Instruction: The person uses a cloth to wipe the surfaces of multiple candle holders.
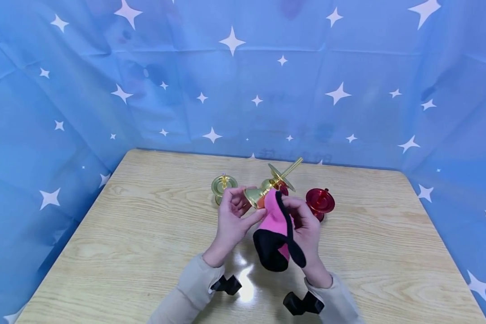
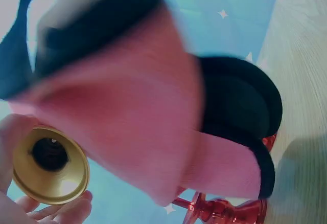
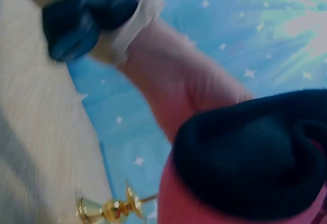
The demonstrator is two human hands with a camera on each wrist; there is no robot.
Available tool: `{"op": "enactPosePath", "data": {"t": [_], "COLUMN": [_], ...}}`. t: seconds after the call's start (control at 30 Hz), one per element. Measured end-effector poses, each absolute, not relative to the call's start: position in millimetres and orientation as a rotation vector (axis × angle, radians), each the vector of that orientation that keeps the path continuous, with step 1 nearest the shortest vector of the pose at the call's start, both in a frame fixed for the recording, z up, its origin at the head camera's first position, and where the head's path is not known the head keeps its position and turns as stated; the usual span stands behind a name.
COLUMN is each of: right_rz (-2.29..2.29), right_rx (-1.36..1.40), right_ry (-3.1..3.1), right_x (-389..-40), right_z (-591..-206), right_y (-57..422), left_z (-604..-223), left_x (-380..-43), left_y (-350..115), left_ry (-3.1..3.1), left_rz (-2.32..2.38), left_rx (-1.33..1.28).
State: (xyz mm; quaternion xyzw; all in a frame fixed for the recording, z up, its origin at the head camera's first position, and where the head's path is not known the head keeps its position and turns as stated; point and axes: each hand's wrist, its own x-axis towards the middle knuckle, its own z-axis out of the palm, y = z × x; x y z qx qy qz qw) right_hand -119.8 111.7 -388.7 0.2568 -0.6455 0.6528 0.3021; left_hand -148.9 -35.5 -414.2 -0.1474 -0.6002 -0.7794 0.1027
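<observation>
My left hand (image 1: 236, 224) grips a shiny gold candlestick (image 1: 252, 197) by its flared base, thumb on one side and fingers on the other. The candlestick is tilted, its drip plate and long stem pointing up and right. In the left wrist view the hollow underside of the base (image 2: 71, 187) faces the camera. Bunched in my right hand (image 1: 308, 231) is a pink cloth (image 1: 273, 216) with black edging, shaped like a pouch or mitt. It lies against the candlestick's middle, and its black end hangs down. The cloth hides most of my right fingers.
Another gold candlestick (image 1: 224, 185) stands behind my left hand. A red candlestick (image 1: 320, 201) stands beyond my right hand, and another red one (image 1: 282, 187) shows partly behind the held candlestick. A blue star-printed curtain (image 1: 243, 103) surrounds the wooden table (image 1: 146, 234).
</observation>
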Motion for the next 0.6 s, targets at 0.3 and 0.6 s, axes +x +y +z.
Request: {"op": "enactPosePath", "data": {"t": [0.3, 0.6], "right_rz": [1.676, 2.175], "right_rx": [0.631, 0.118], "right_ry": [-1.907, -1.817], "right_x": [-134, -147], "right_z": [-401, -392], "right_y": [125, 124], "left_z": [-407, -397], "left_x": [-147, -139], "left_y": [-44, -45], "left_ry": [-1.631, -1.732], "left_rz": [-2.516, -2.876], "left_rx": [-0.420, -0.317]}}
